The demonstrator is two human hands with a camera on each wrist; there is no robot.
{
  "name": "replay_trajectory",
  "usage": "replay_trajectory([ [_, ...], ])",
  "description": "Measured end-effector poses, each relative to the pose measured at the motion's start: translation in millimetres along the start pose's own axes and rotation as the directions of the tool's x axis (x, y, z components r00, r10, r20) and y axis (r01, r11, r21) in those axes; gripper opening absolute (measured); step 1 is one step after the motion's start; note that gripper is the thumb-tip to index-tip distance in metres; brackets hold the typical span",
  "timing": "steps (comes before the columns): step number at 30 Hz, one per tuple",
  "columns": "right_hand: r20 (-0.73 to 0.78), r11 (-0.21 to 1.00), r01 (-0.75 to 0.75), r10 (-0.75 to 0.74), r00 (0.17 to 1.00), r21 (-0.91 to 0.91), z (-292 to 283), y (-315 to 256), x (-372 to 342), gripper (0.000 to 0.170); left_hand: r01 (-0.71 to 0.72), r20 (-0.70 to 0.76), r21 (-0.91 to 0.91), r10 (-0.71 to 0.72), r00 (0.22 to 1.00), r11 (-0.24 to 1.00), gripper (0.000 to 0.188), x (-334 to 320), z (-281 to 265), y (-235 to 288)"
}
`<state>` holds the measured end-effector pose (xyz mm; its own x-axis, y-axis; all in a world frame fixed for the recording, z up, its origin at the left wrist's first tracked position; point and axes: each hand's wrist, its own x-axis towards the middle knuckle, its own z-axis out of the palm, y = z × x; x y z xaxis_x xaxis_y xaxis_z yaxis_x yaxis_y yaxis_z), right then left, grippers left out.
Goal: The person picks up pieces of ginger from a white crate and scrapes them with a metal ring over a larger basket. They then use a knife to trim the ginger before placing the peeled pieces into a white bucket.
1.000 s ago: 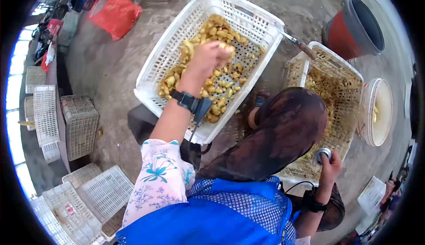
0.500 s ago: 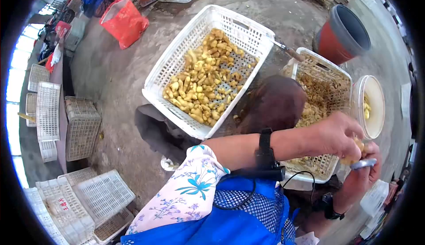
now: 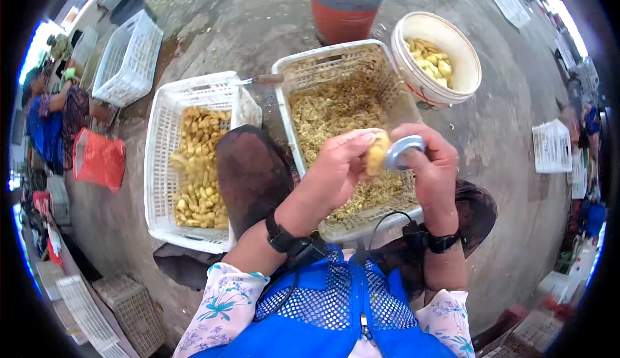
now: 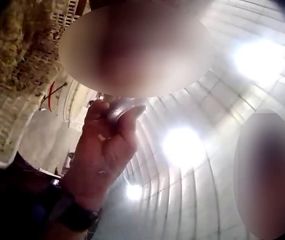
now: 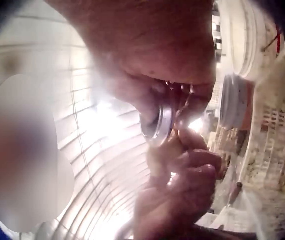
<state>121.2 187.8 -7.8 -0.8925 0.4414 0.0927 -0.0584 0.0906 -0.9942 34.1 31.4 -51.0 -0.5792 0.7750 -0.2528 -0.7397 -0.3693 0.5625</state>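
Note:
A yellow piece of ginger (image 3: 378, 153) is pinched in my left hand (image 3: 336, 167), thumb on top. My right hand (image 3: 436, 164) grips a shallow round metal lid (image 3: 404, 152), its edge right at the ginger. Both hands are over a white basket of peelings (image 3: 342, 109). In the right wrist view, the lid (image 5: 157, 125) and the ginger (image 5: 165, 152) meet between the two hands. In the left wrist view, a blurred patch hides much of the work. Left of my knee stands a white basket (image 3: 158, 164) with many pieces of ginger (image 3: 197, 190).
A white bucket (image 3: 470, 77) with pale peeled ginger stands at the back right, beside a red and grey bucket (image 3: 345, 9). A wooden-handled tool (image 3: 265, 79) spans the two baskets' rims. A red bag (image 3: 100, 161) and a seated person (image 3: 45, 122) are at left.
My left hand has left the ginger basket and come right with a piece of ginger to the lid in my right hand. The head view has swung right, centring the peelings basket.

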Motion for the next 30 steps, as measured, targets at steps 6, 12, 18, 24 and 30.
replay_trajectory([
  [6,0.056,0.976,0.052,-0.041,0.998,-0.214,-6,11,-5,0.017,0.023,-0.044,0.159,-0.016,0.999,0.987,0.036,-2,11,-9],
  [12,-0.072,0.962,-0.041,0.022,0.997,-0.271,-19,18,-4,0.011,0.133,0.056,0.212,-0.148,0.987,0.968,0.049,-10,-6,-5],
  [18,-0.029,0.990,0.083,-0.087,0.996,-0.114,-22,10,-3,0.009,0.088,0.030,0.095,-0.091,0.995,0.992,0.038,-17,1,-2],
  [24,0.070,0.980,0.027,-0.013,0.997,-0.195,-11,16,-6,0.008,0.037,0.003,0.460,-0.043,0.999,0.887,0.046,-24,-4,1],
  [30,-0.074,0.972,-0.035,0.018,0.997,-0.234,-32,27,3,0.011,0.014,-0.010,0.524,-0.010,1.000,0.852,0.053,-29,0,3],
])
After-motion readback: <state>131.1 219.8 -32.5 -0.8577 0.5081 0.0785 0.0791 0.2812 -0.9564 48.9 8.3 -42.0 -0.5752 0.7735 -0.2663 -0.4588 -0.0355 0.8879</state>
